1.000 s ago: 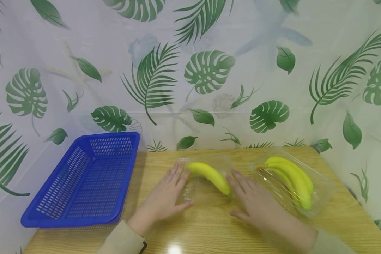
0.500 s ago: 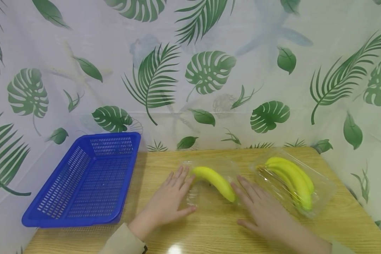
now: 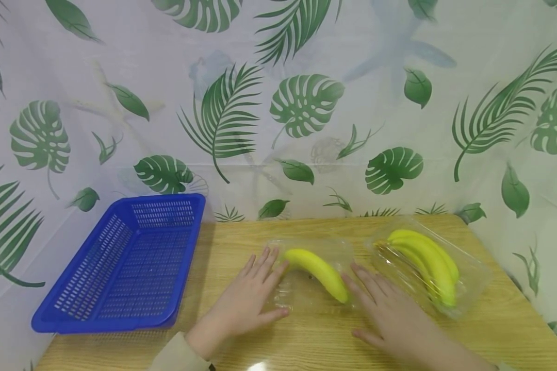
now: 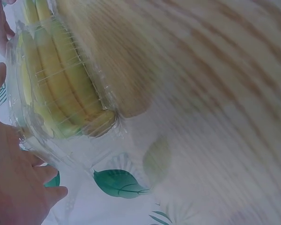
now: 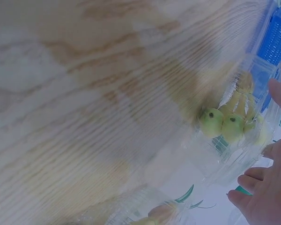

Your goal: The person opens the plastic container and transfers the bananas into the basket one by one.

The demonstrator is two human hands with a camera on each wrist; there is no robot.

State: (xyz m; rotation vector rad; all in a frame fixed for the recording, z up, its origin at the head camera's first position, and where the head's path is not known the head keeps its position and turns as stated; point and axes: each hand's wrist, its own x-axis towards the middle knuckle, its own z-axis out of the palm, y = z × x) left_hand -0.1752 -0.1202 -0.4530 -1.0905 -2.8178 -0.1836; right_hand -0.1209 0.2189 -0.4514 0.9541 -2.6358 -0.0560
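Observation:
A clear plastic clamshell box (image 3: 301,293) holding bananas (image 3: 319,272) sits on the wooden table between my two hands. My left hand (image 3: 241,299) lies along its left side, fingers spread and fairly straight, thumb out toward the front. On the opposite side, my right hand (image 3: 399,319) has its straight fingertips at the box's right edge. Through the plastic in the left wrist view, several bananas (image 4: 61,79) lie side by side. The right wrist view shows their green tips (image 5: 222,124) close to my right hand (image 5: 271,187).
At the right of the table stands a second clear box (image 3: 471,273) with a bunch of bananas (image 3: 429,257), just beyond my right hand. A blue plastic basket (image 3: 139,273) stands at the left. Behind the table (image 3: 232,239) hangs a leaf-patterned sheet (image 3: 343,196).
The middle box has slid a little toward me and to the right, with both hands moving along beside it. The basket and the right-hand box have stayed put.

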